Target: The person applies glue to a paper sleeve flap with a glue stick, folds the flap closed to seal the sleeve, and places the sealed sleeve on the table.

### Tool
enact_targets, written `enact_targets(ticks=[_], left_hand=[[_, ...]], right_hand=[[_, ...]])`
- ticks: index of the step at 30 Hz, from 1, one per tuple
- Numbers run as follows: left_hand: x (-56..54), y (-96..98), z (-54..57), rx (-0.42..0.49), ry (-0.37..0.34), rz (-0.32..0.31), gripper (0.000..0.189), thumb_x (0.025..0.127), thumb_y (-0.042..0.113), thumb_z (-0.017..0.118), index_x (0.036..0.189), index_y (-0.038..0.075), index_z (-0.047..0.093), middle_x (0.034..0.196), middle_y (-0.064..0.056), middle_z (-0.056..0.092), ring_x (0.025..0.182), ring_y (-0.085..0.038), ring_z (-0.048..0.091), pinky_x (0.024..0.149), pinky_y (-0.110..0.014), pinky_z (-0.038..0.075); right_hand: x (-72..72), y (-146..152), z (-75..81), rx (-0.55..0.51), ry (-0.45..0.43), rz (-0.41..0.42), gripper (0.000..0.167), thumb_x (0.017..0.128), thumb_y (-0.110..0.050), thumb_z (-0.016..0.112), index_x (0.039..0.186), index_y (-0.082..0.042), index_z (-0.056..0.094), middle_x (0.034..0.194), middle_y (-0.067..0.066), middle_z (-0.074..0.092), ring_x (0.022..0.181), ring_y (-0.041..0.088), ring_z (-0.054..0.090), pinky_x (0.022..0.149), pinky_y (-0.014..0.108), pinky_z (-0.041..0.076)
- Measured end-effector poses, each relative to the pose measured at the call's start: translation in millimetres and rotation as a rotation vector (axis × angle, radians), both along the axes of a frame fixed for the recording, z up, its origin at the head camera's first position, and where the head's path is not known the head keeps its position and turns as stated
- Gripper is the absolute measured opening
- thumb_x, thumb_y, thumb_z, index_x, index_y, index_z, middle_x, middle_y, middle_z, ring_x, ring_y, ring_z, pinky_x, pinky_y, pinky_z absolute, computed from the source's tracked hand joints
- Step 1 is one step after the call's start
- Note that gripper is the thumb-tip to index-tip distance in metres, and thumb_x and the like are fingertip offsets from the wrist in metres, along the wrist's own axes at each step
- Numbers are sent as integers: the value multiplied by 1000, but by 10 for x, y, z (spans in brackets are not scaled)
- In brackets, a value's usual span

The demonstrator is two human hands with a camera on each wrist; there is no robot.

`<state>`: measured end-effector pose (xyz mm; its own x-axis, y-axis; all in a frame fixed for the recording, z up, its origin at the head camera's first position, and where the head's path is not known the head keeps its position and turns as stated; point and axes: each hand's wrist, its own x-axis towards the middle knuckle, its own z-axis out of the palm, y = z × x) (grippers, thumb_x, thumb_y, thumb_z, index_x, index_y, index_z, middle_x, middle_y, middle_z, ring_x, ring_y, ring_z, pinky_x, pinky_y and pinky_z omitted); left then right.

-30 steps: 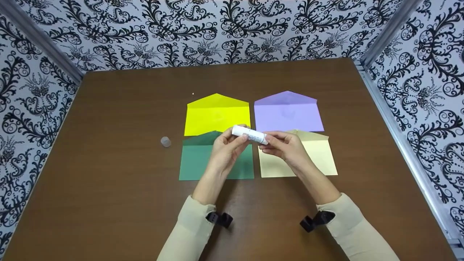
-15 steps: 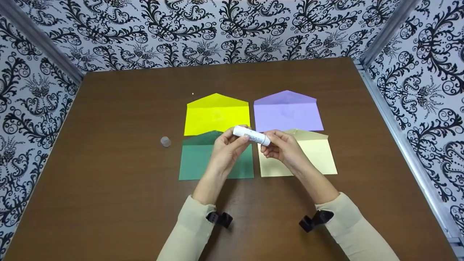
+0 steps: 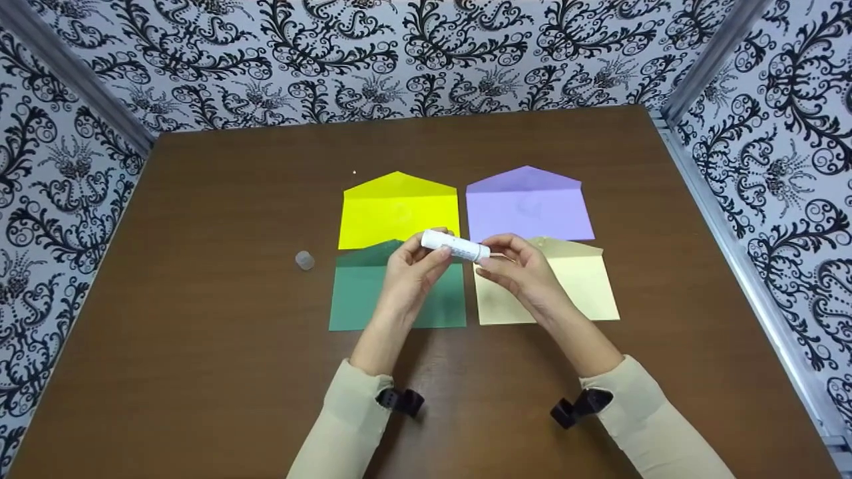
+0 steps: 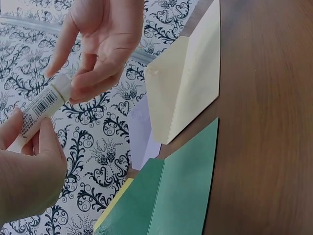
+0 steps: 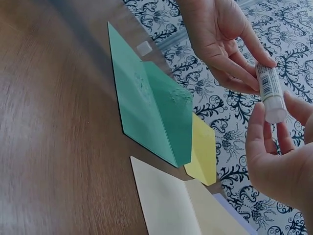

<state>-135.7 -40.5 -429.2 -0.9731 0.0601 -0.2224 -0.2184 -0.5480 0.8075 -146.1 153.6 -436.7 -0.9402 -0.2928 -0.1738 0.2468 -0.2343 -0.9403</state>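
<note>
A white glue stick (image 3: 455,245) is held above the table, between the envelopes. My left hand (image 3: 411,273) grips its barrel between thumb and fingers; a barcode shows on the label in both wrist views. At the other end, the thumb and fingers of my right hand (image 3: 526,273) pinch around the white base (image 5: 275,110). Beneath the hands lie a green envelope (image 3: 359,299) and a cream envelope (image 3: 579,293), flaps unfolded away from me. Glue marks (image 5: 181,95) show on the green flap. Behind them are a yellow envelope (image 3: 393,213) and a purple envelope (image 3: 532,213).
A small translucent cap (image 3: 304,260) lies on the brown table (image 3: 200,346), left of the envelopes. Patterned black-and-white walls (image 3: 333,60) enclose the back and sides. A tiny white speck (image 3: 354,172) sits behind the yellow envelope.
My right fingers have shifted around the base of the glue stick, spreading and regripping. The stick has moved slightly left with my left hand. The envelopes and cap have stayed in place.
</note>
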Motion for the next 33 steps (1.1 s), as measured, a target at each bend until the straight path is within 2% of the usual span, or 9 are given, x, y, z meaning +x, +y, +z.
enact_targets(ticks=[5, 12, 18, 25, 33], left_hand=[[-3, -9, -9, 0, -6, 3, 40, 94, -8, 59, 133, -10, 52, 116, -9, 64, 103, -14, 64, 92, -28, 59], [4, -14, -10, -4, -3, -1, 40, 94, -7, 60, 133, -9, 53, 119, -10, 64, 104, -15, 64, 93, -29, 58], [12, -13, -23, 6, 0, -6, 39, 94, -8, 59, 132, -9, 53, 118, -9, 65, 103, -15, 65, 93, -29, 58], [13, -9, -27, 4, 7, -16, 37, 94, -8, 59, 131, -8, 55, 118, -9, 64, 104, -16, 65, 94, -29, 58], [17, -6, -42, -12, 32, -21, 34, 94, -7, 60, 128, -8, 57, 114, -7, 67, 101, -14, 65, 94, -29, 58]], right_hand=[[-6, -19, -11, 0, 21, -34, 28, 89, 9, 64, 113, -5, 59, 112, 5, 60, 99, 13, 66, 94, 28, 58], [1, -9, -40, 22, 22, -66, 25, 88, 7, 67, 109, -7, 64, 111, 5, 63, 98, 14, 68, 95, 30, 58], [9, 6, -52, 15, 3, -60, 24, 90, 5, 68, 110, -7, 65, 106, 3, 68, 97, 13, 68, 92, 30, 59], [35, -1, -51, -48, -11, -30, 22, 96, 2, 59, 118, -2, 61, 105, 4, 69, 93, 14, 70, 87, 27, 61], [53, -10, -38, -31, -39, -24, 22, 100, -3, 54, 120, 2, 59, 100, 4, 68, 86, 12, 71, 82, 24, 61]])
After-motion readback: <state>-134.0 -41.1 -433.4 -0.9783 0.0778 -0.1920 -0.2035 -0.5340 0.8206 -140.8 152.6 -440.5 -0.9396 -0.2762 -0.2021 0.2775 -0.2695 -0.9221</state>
